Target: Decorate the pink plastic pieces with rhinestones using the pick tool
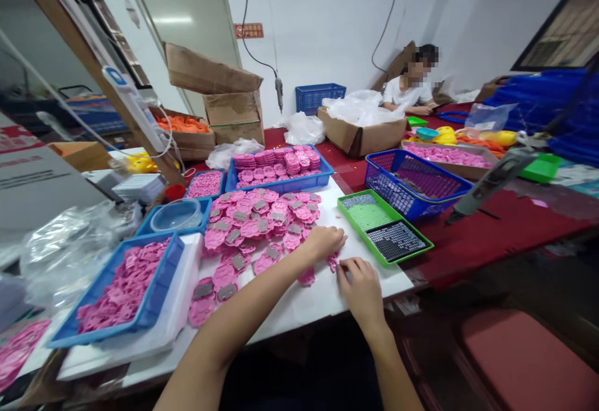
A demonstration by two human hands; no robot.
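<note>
My left hand [326, 244] is over the white tabletop at the right edge of a pile of pink plastic parts [253, 227], its fingers curled in. What it holds, if anything, is hidden. Just below it, my right hand [364, 286] has bent fingers, their tips at a small pink plastic piece [332, 262]. Many pink parts in the pile carry a grey rectangular plate [238, 262]. To the right of both hands lies a green tray [401, 260] with small light and dark pieces sorted in its compartments.
Blue trays of pink parts stand at the left [161, 289] and back [281, 188]. A blue basket [418, 196] is behind the green tray. Electric screwdrivers hang at the back [279, 91] and right [491, 180]. A person [407, 93] sits across the room; a red stool [528, 355] is at right.
</note>
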